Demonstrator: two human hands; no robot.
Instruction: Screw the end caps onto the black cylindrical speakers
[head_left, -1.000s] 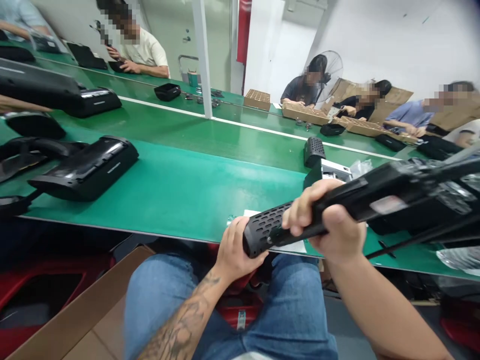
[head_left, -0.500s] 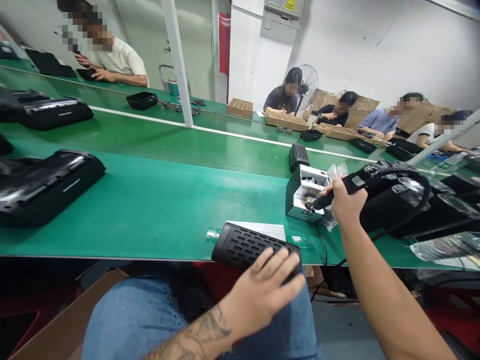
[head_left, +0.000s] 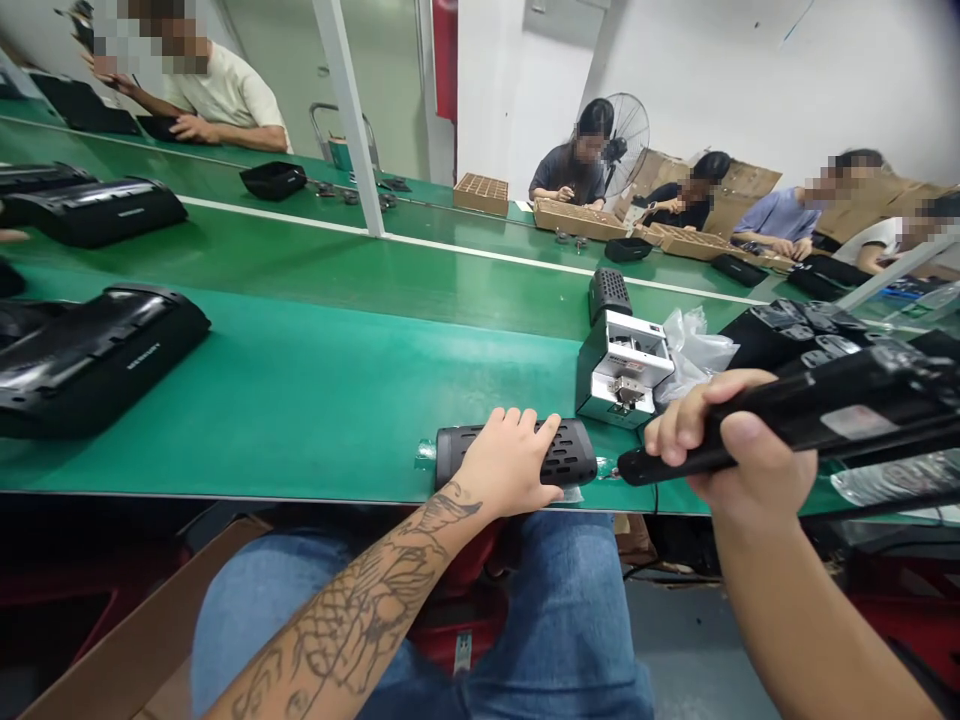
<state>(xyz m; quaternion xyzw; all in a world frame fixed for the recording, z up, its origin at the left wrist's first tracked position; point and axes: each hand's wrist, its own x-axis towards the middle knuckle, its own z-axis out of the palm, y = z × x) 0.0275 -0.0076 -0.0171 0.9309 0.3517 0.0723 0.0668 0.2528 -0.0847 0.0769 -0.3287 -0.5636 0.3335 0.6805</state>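
Swung away from the white-fronted box point(head_left: 622, 365), where its tip was half a second ago, the black power driver point(head_left: 806, 405) now points leftward at the right end of the perforated casing point(head_left: 570, 455). That casing, which sat aslant at the table edge, now lies straighter and further onto the mat, and the left hand point(head_left: 506, 455) has slid from its right end to its middle.

Largest of all is the green table point(head_left: 315, 380), with several co-workers seated along its far side. Glossy black housings point(head_left: 112, 360) rest on it at the left. Across the right foreground is the driver, the right hand point(head_left: 750, 455) wrapped firmly around its barrel. The casing lies near the front edge, in front of the person's knees; the left hand is clamped over it, fingers on the far side, thumb on the near side. Just beyond it, to the right, stands the box, a crumpled clear bag point(head_left: 697, 355) beside it. Smallest is the driver's tip point(head_left: 611, 473), just beside the casing; I cannot tell whether they touch.

The step in hand looks like lining driver up with casing. It seems to call for a braced left hand and a straight, careful approach.
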